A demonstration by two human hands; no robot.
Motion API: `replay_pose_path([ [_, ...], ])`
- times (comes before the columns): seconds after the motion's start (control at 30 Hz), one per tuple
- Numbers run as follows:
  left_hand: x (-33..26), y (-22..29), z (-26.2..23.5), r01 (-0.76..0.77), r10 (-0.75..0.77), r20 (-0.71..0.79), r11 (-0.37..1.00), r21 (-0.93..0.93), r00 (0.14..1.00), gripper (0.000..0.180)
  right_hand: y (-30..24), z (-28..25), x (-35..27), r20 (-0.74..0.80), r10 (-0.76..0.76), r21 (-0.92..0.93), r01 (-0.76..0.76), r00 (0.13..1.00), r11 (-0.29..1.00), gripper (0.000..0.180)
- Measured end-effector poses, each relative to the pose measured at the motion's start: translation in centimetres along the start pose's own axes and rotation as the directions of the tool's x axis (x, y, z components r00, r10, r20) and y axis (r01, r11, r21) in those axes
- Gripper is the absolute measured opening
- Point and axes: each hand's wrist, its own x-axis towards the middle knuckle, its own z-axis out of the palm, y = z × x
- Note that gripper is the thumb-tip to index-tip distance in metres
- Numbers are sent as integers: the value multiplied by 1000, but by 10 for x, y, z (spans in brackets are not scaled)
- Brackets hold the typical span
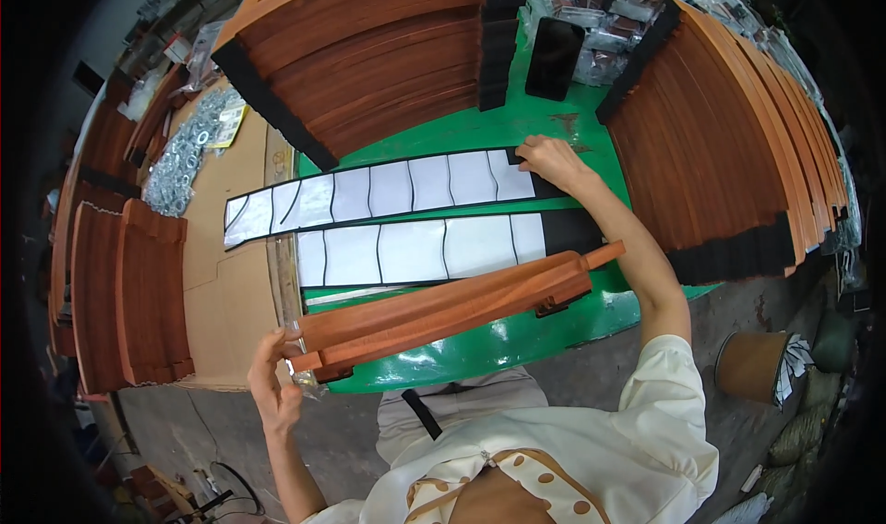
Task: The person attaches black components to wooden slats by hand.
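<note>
My left hand (275,381) is at the left end of a long reddish-brown wooden moulding (443,307), fingers curled around that end. The moulding lies slanted along the table's near edge, and its right tip overlaps my right forearm. Small dark parts show under it near both ends. Farther in, my right hand (552,162) pinches the right end of a black strip (388,190) covered with white backing pieces. A second black strip with white backing (420,250) lies parallel to it, between the first strip and the moulding.
Stacked wooden mouldings with black ends (369,72) stand at the back, with another stack (706,145) at the right. A dark phone (555,59) leans by bagged parts. Left are cardboard (221,284), metal washers (198,141) and more mouldings (152,293). A brown bin (749,367) stands on the floor.
</note>
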Motion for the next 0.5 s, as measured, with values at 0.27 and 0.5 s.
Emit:
replay_pose_path([
  [0.27,-3,-13,-6,-4,-12,-102,989,-149,995,72,-1,24,1,-9,-247,-276,235,969,932,6],
  [0.5,-3,-13,-2,0,-14,-104,992,-128,994,63,14,20,-2,-153,117,15,-116,981,993,10],
])
